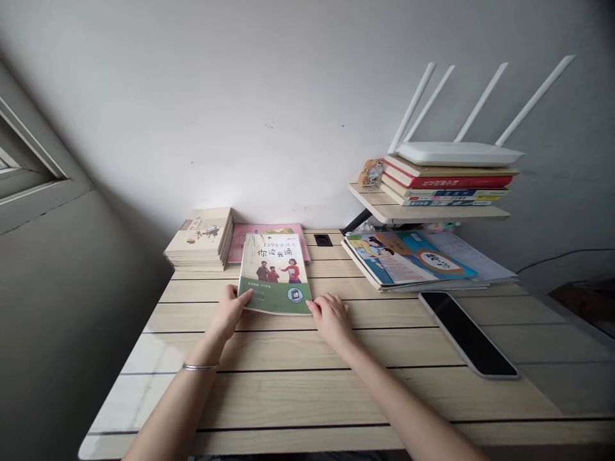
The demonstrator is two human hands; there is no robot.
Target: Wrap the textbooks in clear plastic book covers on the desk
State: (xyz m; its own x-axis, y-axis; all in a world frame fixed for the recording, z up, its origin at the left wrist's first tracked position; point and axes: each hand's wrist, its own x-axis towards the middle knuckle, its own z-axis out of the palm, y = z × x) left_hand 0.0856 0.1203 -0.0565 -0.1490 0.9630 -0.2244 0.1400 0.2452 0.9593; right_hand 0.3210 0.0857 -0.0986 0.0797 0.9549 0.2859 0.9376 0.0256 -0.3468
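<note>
A green and white book (pixel 273 272) with three drawn figures on its cover lies near the middle of the desk, its far part over a pink book (pixel 237 242). My left hand (pixel 232 310) grips its lower left corner, thumb on the cover and fingers at the edge. At the lower right corner, my right hand (pixel 330 314) is closed, with thumb and finger pinching the book's edge. A silver bracelet is on my left wrist.
A book stack (pixel 202 240) stands at the back left. On the right are a raised shelf (pixel 384 206) holding books (pixel 446 182) and a white router (pixel 459 153), workbooks (pixel 408 259) below it, and a phone (pixel 468 334). A socket (pixel 323 240) sits behind.
</note>
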